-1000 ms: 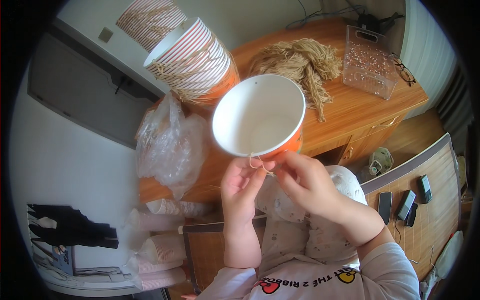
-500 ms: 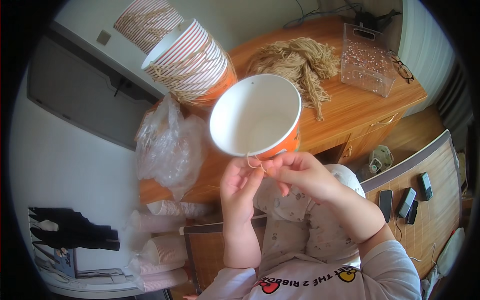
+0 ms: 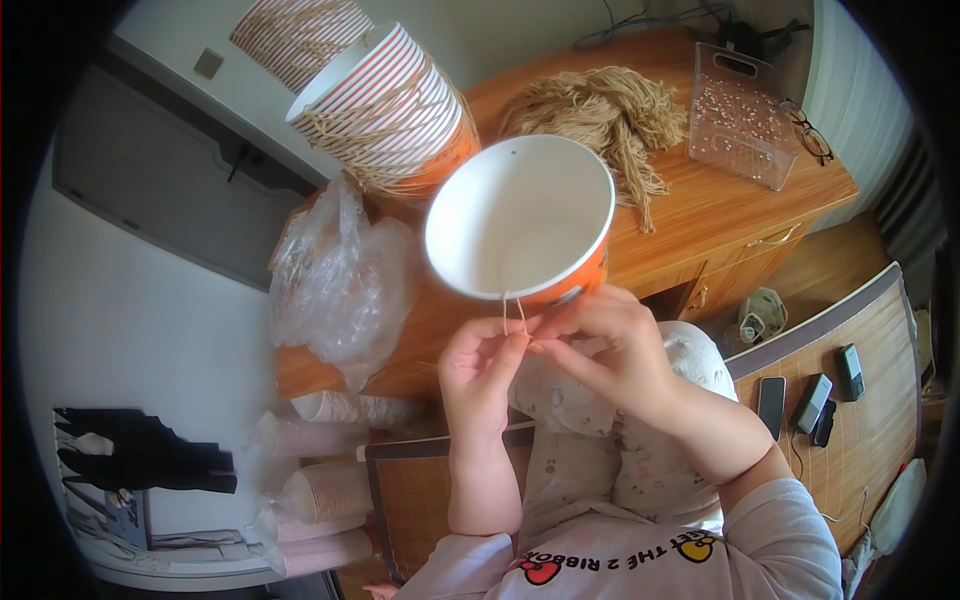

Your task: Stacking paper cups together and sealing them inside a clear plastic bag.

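A large paper bucket (image 3: 520,215), white inside and orange outside, is tipped on the desk with its mouth toward me. From the near rim hangs a thin tan string (image 3: 506,312), looped at the edge and running down to my fingertips. My left hand (image 3: 478,375) pinches the string between thumb and fingers. Close against it, my right hand (image 3: 615,345) is closed with thumb and forefinger at the same spot on the string; its other fingers are bent under the bucket's rim. The string's ends are hidden in my fingers. A small dark hole shows in the far rim.
Nested striped buckets (image 3: 385,110) with tan strings stand back left. Behind the bucket lies a bundle of tan string (image 3: 600,110). A clear plastic bin (image 3: 742,120) and glasses (image 3: 812,135) are at right. A crumpled plastic bag (image 3: 340,280) lies left; phones (image 3: 771,407) rest on a mat.
The string loop at the rim now hangs longer and straighter down to my fingers. My right hand has turned and risen slightly toward the bucket, and the bucket sits slightly higher in view.
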### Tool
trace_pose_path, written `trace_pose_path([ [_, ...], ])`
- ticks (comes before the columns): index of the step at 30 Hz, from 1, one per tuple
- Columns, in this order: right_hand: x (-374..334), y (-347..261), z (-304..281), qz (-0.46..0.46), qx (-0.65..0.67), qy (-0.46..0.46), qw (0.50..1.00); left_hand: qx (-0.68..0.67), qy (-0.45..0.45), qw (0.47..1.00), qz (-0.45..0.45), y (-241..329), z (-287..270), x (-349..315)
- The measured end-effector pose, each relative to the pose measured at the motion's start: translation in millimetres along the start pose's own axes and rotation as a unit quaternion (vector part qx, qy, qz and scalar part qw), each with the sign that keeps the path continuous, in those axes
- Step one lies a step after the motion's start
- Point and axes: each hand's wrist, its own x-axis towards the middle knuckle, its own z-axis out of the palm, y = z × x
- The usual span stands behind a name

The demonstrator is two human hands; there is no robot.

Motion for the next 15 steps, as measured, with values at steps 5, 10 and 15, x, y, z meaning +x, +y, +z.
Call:
trace_pose_path([
  [5, -4.5, -6.2, 6.4, -0.119, -0.181, 0.029, 0.976, 0.031, 0.032, 0.999, 0.016, 1.8, 2.0, -2.8],
  [10, -5.5, -9.1, 7.7, -0.178, -0.226, 0.055, 0.956, 0.063, 0.037, 0.997, 0.039, 11.2, 7.6, -5.6],
  [15, -1.1, -14.2, 6.0, -0.211, -0.296, 0.081, 0.928, 0.149, 0.064, 0.984, 0.076, 16.0, 14.1, -12.3],
])
